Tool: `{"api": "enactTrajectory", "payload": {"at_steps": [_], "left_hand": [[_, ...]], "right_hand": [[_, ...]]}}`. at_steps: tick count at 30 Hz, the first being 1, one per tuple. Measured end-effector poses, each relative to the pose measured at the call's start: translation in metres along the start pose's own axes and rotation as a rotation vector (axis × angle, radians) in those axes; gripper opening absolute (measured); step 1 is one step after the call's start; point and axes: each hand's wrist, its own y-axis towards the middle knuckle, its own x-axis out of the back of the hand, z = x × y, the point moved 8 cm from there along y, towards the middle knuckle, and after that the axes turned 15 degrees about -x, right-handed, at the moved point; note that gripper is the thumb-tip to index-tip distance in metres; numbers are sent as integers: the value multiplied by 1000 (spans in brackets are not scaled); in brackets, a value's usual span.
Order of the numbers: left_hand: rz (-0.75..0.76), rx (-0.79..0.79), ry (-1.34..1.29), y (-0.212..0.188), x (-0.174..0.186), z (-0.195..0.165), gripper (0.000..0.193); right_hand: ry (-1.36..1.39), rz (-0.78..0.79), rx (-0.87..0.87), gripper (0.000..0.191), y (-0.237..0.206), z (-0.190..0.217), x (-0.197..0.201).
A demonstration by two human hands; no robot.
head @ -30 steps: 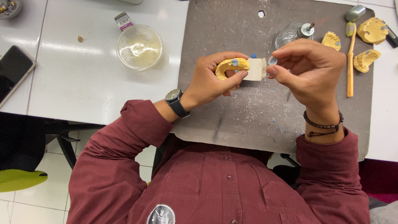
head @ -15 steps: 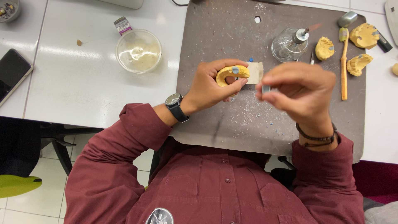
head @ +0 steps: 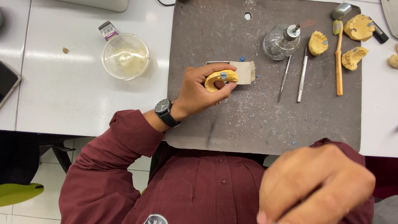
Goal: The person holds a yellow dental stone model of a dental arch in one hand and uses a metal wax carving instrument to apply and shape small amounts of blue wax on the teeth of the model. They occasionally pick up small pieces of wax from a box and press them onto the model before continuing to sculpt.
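Right hand (head: 317,186) withdrawn off mat (head: 265,128)

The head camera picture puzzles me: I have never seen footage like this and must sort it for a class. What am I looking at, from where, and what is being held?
There is no machine here. The camera sits on a person's head and looks down at their own two hands and dark red shirt. The left hand, with a wristwatch, holds a yellow horseshoe-shaped dental cast above a grey work mat, over a small piece of sandpaper. The right hand is close to the camera and blurred; whether it holds anything cannot be told. On the mat lie a small glass burner, two thin metal tools, an orange toothbrush and more yellow casts. A clear plastic tub stands on the white table.
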Motion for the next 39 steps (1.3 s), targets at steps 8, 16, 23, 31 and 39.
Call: {"api": "enactTrajectory", "payload": {"at_steps": [8,16,23,31,39], "left_hand": [[-26,43,-66,2,-1,5,30],[-29,32,-42,3,-1,5,30],[-13,-83,69,4,-1,-2,30],[26,-69,142,4,-4,3,35],[37,-139,99,2,-6,3,37]], "right_hand": [[-30,-431,-253,15,-17,-91,110],[-90,-496,-323,18,-29,-109,123],[-377,-640,-350,19,-10,-106,124],[-933,-520,-256,21,0,-98,99],[-1085,-503,-221,28,4,-98,88]]}}
